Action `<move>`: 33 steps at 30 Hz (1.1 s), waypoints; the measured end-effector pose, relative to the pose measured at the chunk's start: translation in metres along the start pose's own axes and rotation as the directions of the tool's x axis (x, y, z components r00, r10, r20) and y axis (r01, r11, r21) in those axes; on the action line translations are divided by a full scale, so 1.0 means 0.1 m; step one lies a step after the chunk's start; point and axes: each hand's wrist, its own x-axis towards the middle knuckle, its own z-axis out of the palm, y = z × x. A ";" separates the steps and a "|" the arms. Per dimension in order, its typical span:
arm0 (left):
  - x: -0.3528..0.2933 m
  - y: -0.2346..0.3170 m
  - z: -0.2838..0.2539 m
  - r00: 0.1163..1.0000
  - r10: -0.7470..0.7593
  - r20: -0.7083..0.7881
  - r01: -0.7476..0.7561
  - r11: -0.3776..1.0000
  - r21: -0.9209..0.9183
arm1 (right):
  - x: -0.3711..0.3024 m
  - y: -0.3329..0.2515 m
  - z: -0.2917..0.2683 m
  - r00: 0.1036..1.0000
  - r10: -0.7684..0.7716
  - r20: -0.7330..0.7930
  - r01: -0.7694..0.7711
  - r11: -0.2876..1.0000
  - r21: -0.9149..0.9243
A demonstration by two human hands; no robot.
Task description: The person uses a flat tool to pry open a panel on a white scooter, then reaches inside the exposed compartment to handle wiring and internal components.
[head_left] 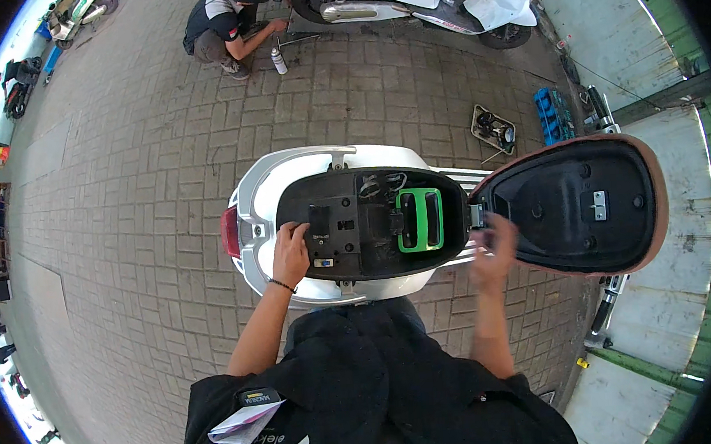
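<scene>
Standing over a white scooter at the centre, with a red tail light at nine o'clock. Resting the left hand, half curled, on the nine o'clock rim of the open black storage bucket; cannot tell whether gripping it. Holding the right hand near the seat hinge at three o'clock, too blurred to tell if clenched or grasping. Can see a green-framed unit at the bucket's three o'clock end, an upturned seat beyond the hinge, a parts tray and a blue crate at two o'clock, and a crouching person at eleven o'clock
</scene>
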 end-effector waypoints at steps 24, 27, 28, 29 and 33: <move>-0.91 0.50 -0.19 0.933 -0.122 -0.339 0.177 0.975 0.136 | 0.19 1.68 -2.80 0.731 0.081 -0.678 -0.115 0.993 -0.006; -0.99 0.33 -0.40 0.915 -0.132 -0.382 0.231 0.947 0.226 | 0.23 1.53 -2.75 0.715 0.116 -0.689 -0.219 0.974 -0.063; -0.97 0.28 -0.44 0.914 -0.124 -0.386 0.237 0.936 0.261 | 0.22 1.67 -2.79 0.686 0.138 -0.714 -0.241 0.970 -0.044; -0.95 0.26 -0.46 0.916 -0.133 -0.378 0.241 0.936 0.257 | 0.22 1.67 -2.73 0.645 0.076 -0.760 -0.230 0.968 -0.099; -0.86 -0.02 -0.45 0.935 -0.131 -0.330 0.230 0.931 0.283 | 0.13 1.45 -2.35 0.516 -0.087 -0.852 -0.161 0.967 -0.197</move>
